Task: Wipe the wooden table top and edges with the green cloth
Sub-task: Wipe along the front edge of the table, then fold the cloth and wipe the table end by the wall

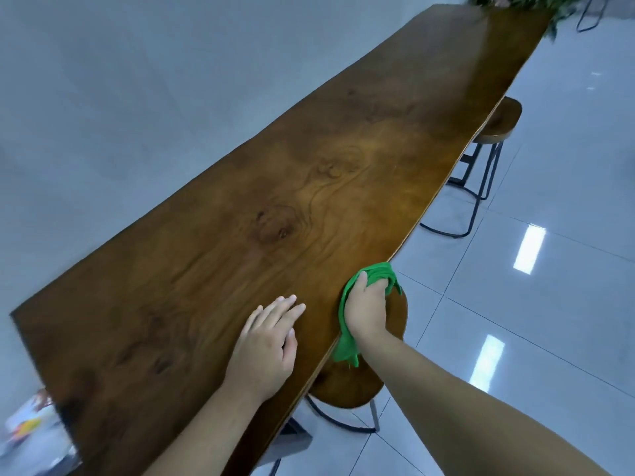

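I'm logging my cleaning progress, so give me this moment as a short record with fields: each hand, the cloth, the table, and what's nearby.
left hand: flat, palm down on the table top, holding nothing
right hand: grip closed on the green cloth
cloth position: bunched against the table's near long edge
wooden table: long, glossy, knots in the grain
nearby: wooden stool below the hand; second stool farther along; foliage at the far end

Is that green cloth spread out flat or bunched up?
Bunched up: the right hand grips the green cloth in a wad against the table edge.
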